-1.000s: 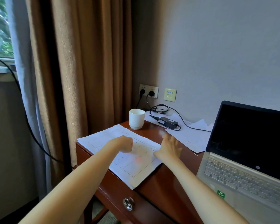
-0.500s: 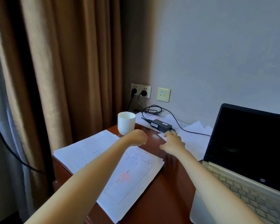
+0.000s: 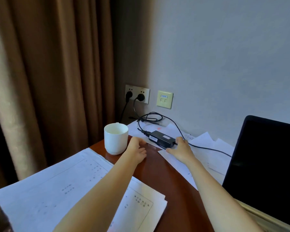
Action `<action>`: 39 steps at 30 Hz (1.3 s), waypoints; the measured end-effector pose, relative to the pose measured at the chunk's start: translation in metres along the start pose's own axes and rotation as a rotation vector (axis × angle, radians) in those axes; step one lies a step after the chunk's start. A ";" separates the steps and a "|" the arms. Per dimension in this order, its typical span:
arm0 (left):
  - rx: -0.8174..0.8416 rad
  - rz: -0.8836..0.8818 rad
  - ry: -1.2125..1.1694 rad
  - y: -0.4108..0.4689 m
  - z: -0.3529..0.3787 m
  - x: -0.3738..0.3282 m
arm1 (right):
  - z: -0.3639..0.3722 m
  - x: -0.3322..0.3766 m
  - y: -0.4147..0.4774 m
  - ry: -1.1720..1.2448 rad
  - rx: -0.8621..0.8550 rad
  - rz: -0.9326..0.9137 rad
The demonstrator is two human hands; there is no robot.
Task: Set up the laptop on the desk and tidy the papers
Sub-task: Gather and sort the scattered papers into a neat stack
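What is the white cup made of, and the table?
The cup looks like glazed ceramic: smooth, plain white, thick rim, with a soft shine. It might be hard plastic. The table looks like dark reddish wood with a glossy varnish, since light reflects off its top. Whether it is solid wood or veneer cannot be told.

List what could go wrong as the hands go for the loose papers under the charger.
1. The power brick lies on the far papers; pulling sheets may drag it, tugging its plug.
2. The left hand is close beside the white cup; a sideways sweep could tip it.
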State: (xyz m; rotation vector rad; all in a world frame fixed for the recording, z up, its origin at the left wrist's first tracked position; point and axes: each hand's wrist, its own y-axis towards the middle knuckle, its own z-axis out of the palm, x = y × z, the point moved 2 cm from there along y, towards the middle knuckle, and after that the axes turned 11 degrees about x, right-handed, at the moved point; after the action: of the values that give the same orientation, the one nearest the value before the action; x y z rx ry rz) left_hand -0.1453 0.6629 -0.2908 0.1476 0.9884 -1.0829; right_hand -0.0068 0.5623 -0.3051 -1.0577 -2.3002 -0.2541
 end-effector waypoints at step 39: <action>-0.101 0.132 0.542 0.114 0.035 0.022 | 0.010 -0.011 0.064 0.883 -0.223 -0.064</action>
State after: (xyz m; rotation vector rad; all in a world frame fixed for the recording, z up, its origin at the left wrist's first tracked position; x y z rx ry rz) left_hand -0.0315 0.6867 -0.3264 0.4335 1.4933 -0.8843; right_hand 0.0420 0.6016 -0.3241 -0.7475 -1.5202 -0.8328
